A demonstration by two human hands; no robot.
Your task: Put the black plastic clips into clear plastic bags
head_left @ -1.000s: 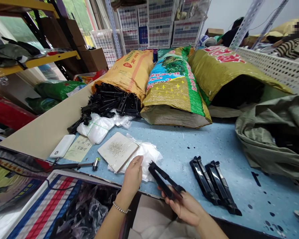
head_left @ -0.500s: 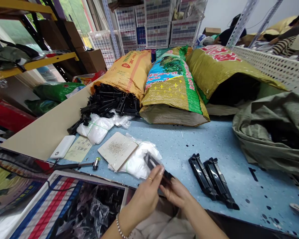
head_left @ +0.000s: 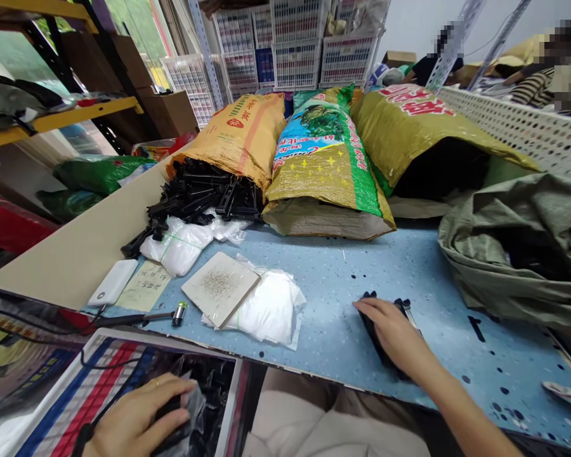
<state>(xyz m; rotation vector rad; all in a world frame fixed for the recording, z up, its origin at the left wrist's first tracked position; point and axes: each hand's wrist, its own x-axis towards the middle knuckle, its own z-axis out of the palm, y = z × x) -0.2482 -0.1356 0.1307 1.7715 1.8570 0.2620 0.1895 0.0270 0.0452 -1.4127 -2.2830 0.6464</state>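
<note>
Now your left hand [head_left: 133,422], fingers clenched on bagged black part [head_left: 169,406], in striped sack [head_left: 92,390]; right hand [head_left: 394,336] covers black clips [head_left: 375,343] on tabletop [head_left: 333,279], grasp unclear. Hasty sweep could skid clips off near edge.

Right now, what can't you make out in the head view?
All head view.
Black parts on the table: mostly covered by the right hand; count and grip unclear.
Left hand in the striped bag: what it clasps is blurred by plastic film.
Yellow-green sack: mouth too dark to see contents.
</note>
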